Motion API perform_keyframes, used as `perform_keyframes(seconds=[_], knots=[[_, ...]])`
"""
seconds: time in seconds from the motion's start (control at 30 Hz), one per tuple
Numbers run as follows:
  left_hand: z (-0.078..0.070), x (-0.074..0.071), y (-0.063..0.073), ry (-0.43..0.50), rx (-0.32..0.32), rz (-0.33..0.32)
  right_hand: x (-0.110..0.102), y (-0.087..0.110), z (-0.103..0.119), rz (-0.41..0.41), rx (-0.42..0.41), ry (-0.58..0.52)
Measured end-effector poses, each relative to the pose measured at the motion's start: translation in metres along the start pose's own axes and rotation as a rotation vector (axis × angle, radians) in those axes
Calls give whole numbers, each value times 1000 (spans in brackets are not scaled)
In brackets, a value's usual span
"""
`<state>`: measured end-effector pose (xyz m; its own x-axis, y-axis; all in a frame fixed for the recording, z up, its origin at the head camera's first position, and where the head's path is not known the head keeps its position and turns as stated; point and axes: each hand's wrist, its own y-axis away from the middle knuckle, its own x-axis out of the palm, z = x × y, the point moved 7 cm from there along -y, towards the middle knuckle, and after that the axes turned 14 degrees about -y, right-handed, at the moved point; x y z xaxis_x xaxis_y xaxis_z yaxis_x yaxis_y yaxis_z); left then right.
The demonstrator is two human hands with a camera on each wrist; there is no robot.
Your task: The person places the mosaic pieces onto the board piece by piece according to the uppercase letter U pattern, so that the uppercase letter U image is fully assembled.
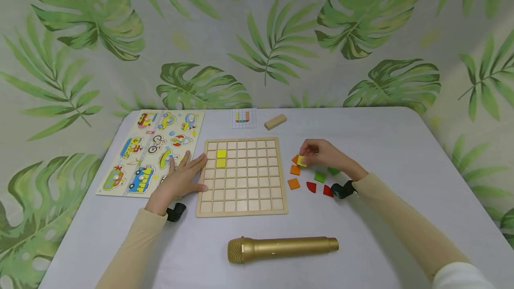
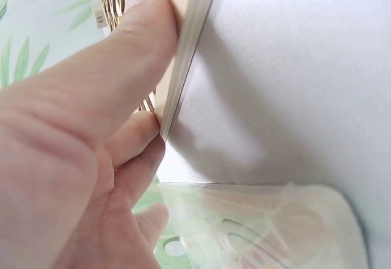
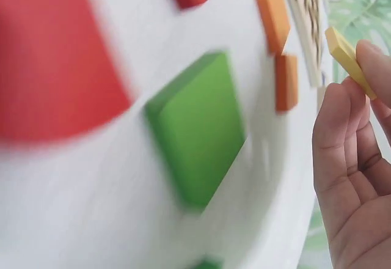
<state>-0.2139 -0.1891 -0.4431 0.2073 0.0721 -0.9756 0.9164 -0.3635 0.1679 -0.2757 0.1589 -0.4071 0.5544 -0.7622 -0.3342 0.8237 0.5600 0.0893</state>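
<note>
Between the right hand's [image 1: 324,154] thumb and fingers is a yellow square tile [image 3: 346,58], pinched above the table beside the orange tiles [image 1: 295,170]. A wooden grid board [image 1: 242,215] lies flat in the middle, with two yellow tiles [image 1: 221,158] set one below the other in its upper left cells. The left hand [image 1: 180,181] rests at the board's left edge, fingers spread and thumb on the frame. Close by the right hand lie green tiles [image 3: 198,131] and red rounded pieces [image 1: 311,187].
A gold microphone [image 1: 289,247] lies in front of the board. At the left is a vehicle picture puzzle [image 1: 120,146], partly under the left hand. Behind the board are a small grid pattern card [image 1: 244,118] and a plain wooden block [image 1: 275,121].
</note>
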Motion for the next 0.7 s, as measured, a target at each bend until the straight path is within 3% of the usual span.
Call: perform_keyframes(seconds=[0.07,0.3,0.7], knots=[[0,0,0,-2,-1,-1,6,-4,7,21,-19,-8],[0,1,0,-6,-7,-2,28,-36,-8,73,-44,-45],[-1,-1,0,-1,-8,7,73,-76,14,175,-105,-106]])
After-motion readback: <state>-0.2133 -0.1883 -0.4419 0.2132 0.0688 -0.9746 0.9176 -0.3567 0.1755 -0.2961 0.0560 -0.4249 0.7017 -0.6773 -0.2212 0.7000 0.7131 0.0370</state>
